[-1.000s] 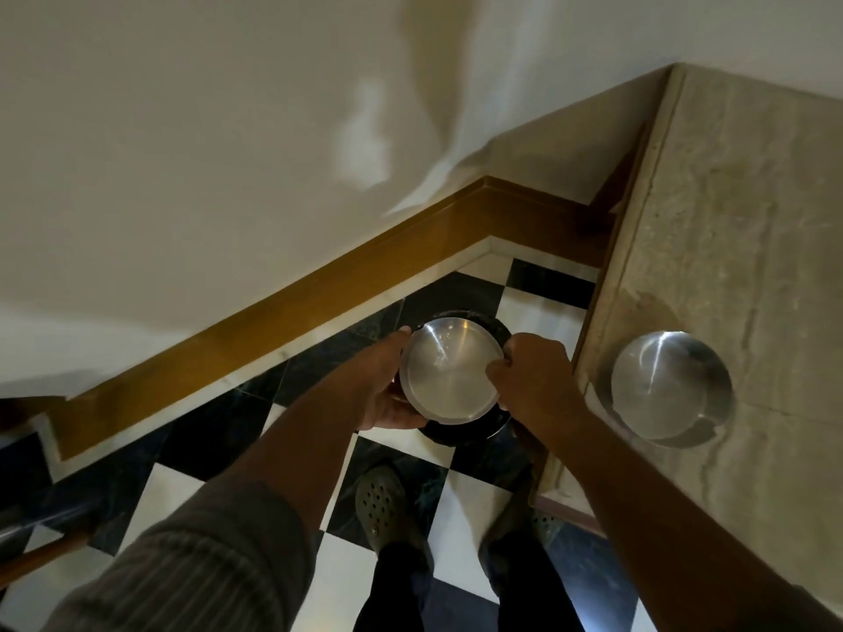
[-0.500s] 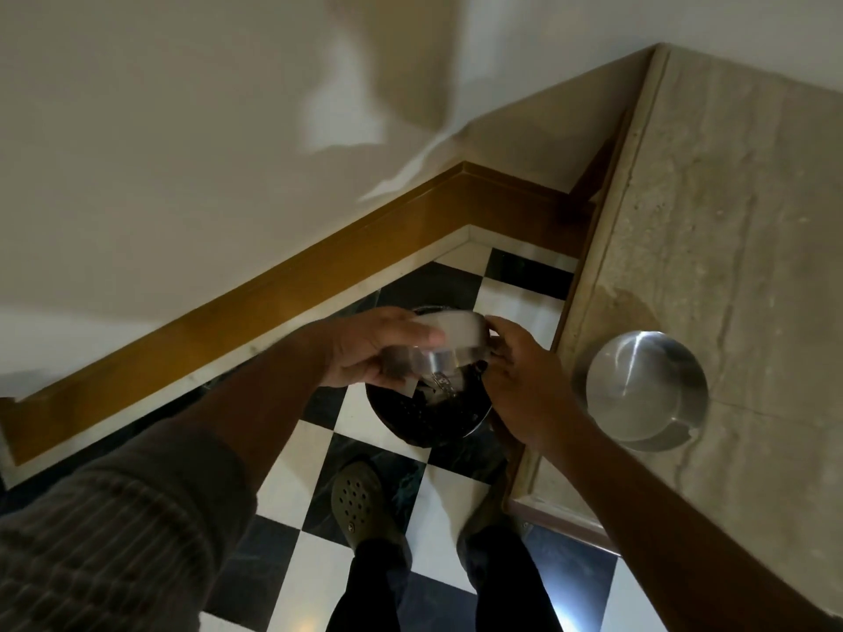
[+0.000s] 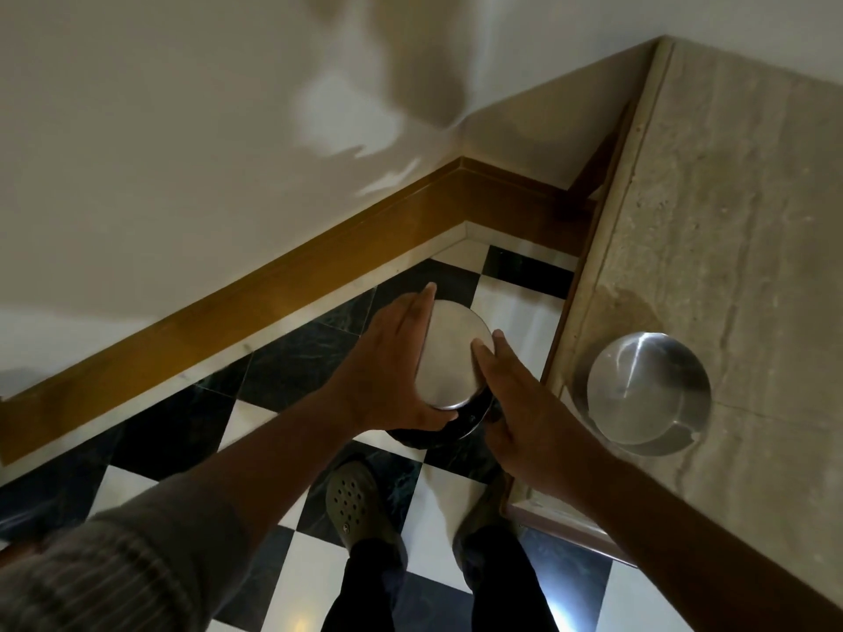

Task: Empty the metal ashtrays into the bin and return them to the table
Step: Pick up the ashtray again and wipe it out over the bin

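Observation:
A round metal ashtray (image 3: 451, 355) is turned upside down, its flat bottom facing me, right over the black bin (image 3: 460, 424) on the floor. My left hand (image 3: 392, 371) grips its left rim and my right hand (image 3: 511, 399) holds its right rim. Most of the bin is hidden under the ashtray and my hands. A second metal ashtray (image 3: 645, 392) sits on the marble table (image 3: 730, 221) near the table's left edge, right of my right hand.
The floor is black-and-white checkered tile (image 3: 292, 371). A wooden skirting board (image 3: 273, 285) runs along the cream wall into the corner behind the bin. My feet in grey clogs (image 3: 353, 508) stand just before the bin.
The ashtray went from upright, to tipped on its side over the bin, to fully upside down now. Both hands rotated with it.

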A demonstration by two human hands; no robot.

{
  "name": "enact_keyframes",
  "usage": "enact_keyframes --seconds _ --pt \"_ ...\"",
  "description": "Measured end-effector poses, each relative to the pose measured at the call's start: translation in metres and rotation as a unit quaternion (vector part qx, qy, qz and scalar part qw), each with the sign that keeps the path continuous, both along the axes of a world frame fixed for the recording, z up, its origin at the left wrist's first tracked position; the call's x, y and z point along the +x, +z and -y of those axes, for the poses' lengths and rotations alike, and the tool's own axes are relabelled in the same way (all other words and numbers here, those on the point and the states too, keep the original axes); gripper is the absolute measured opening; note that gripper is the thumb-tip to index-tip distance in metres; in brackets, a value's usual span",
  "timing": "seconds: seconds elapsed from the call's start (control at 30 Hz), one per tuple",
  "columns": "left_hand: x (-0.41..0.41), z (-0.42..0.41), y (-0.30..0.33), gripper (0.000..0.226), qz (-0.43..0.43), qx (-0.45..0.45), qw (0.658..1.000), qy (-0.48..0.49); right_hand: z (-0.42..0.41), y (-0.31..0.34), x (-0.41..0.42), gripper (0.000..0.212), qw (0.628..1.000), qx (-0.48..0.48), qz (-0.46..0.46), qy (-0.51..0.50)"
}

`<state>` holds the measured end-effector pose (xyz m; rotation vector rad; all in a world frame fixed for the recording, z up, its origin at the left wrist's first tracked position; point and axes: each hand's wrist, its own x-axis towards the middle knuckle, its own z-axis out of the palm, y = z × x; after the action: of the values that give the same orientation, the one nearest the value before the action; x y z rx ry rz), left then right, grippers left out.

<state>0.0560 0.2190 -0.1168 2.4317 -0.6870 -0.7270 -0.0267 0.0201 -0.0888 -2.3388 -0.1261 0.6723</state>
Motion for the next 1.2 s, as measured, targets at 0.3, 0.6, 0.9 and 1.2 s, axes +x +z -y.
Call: enact_keyframes --seconds 0.3,0.6,0.9,1.2 --pt "0.001 -0.007 -0.020 0.135 0.053 0.009 0.999 0.007 -0.002 0.005 0.020 0.079 0.984 -0.106 0.135 0.052" --pt "-0.003 0.013 -0.008 0.137 0.039 -0.031 0.997 0.053 0.002 0.012 0.022 0.125 0.939 -0.196 0.114 0.258" --pt "-0.012 0.011 -0.018 0.134 0.063 -0.037 0.996 0.061 -0.003 0.029 0.030 0.120 0.938 -0.125 0.282 0.160" --pt "-0.026 0.009 -0.020 0.123 0.061 -0.082 0.993 0.067 -0.005 0.013 0.020 0.130 0.937 -0.172 0.080 0.293"
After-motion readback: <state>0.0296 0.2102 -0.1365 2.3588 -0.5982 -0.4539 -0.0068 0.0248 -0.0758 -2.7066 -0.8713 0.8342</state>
